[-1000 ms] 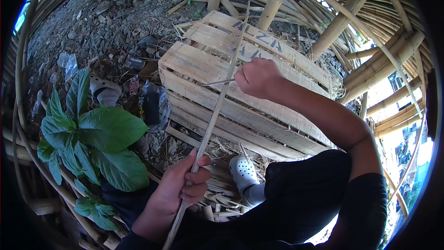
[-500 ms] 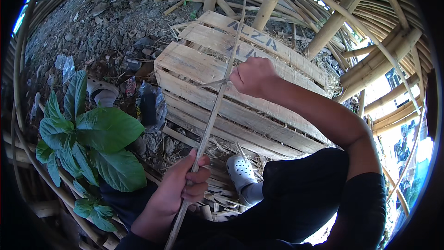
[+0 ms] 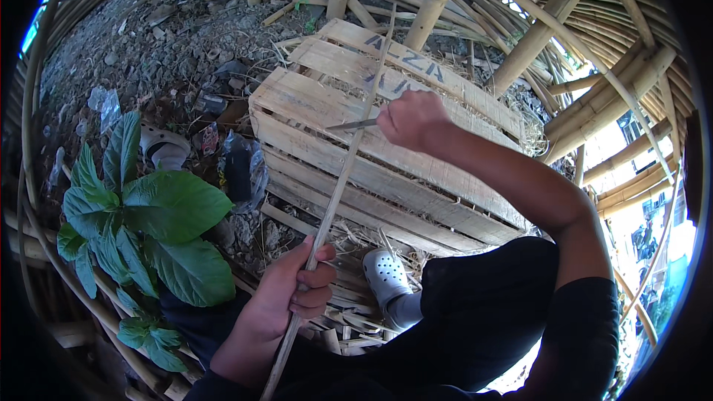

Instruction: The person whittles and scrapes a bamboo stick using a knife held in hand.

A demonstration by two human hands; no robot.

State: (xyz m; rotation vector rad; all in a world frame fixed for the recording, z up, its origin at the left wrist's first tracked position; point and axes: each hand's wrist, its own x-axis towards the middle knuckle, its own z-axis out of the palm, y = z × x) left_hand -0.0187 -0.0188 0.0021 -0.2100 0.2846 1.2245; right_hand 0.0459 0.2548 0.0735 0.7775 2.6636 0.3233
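Note:
My left hand (image 3: 293, 289) is wrapped round the lower part of a long, thin bamboo strip (image 3: 344, 171). The strip slants up and away over a slatted wooden crate (image 3: 438, 160), its far end near the crate's back edge. In my right hand (image 3: 414, 120), closed in a fist, is a knife; its narrow blade (image 3: 350, 125) points left and crosses the strip above the crate top. The fist hides the knife's handle.
A leafy green plant (image 3: 174, 208) stands at the left, by a loose clog (image 3: 165, 147) and clear plastic on stony ground. My foot in a white clog (image 3: 386, 275) rests among bamboo scraps before the crate. Bamboo poles (image 3: 438, 4) rise behind.
My right hand has shifted slightly to the right and the blade has turned a little against the strip. My left hand and the strip have hardly moved.

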